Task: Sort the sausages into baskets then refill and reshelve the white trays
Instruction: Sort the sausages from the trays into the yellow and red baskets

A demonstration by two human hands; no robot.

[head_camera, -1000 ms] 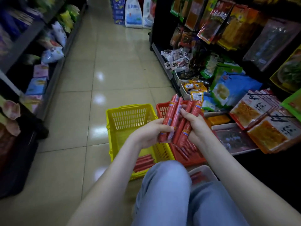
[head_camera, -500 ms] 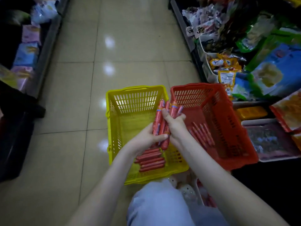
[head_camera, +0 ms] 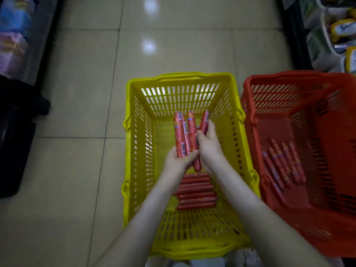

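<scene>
Head view cuts off the red basket (head_camera: 289, 76) at the right, and the shelf packets (head_camera: 342, 29) are a blur. My left hand (head_camera: 178, 160) and right hand (head_camera: 209, 146) both curl round a bundle of sausages (head_camera: 185, 132) over the middle of the yellow basket (head_camera: 181, 76); half a second ago it was by the right rim.

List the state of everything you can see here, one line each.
Left hand: gripping the sausage bundle.
Right hand: gripping the same bundle.
Sausage bundle: held over the yellow basket.
Yellow basket: holds a row of sausages.
Red basket: holds several sausages.
</scene>
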